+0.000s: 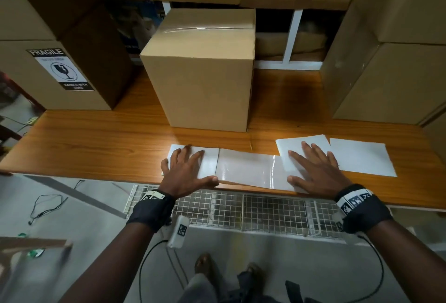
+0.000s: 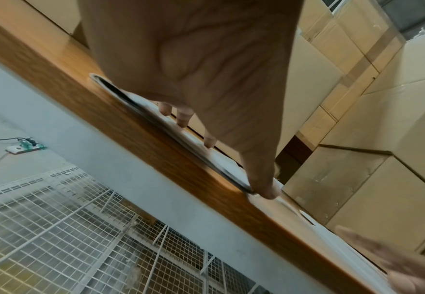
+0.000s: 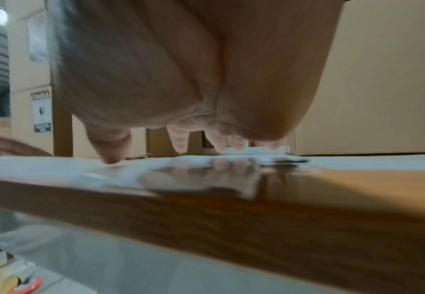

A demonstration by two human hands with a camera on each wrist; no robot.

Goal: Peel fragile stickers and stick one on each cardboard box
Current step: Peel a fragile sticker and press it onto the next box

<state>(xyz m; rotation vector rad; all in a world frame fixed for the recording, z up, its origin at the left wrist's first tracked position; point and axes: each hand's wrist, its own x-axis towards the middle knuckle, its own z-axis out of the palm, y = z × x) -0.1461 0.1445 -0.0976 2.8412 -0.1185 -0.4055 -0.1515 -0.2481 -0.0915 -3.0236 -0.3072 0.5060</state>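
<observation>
A strip of sticker backing sheets (image 1: pixel 243 170) lies along the front edge of the wooden table (image 1: pixel 96 138). My left hand (image 1: pixel 187 170) lies flat with spread fingers on the strip's left end, a white folded stack (image 2: pixel 135 99). My right hand (image 1: pixel 313 170) lies flat on the strip's right end, fingers spread (image 3: pixel 181 143). Between the hands the strip is glossy and bare. A plain cardboard box (image 1: pixel 202 73) stands just behind the strip. At the left stands a box bearing a FRAGILE sticker (image 1: pixel 64 69).
Two white sheets (image 1: pixel 362 157) lie to the right of my right hand. Cardboard boxes (image 1: pixel 391 73) are stacked at the right, the left and the back. A wire mesh rack (image 1: pixel 241 211) sits below the table's front edge. Cables run on the floor.
</observation>
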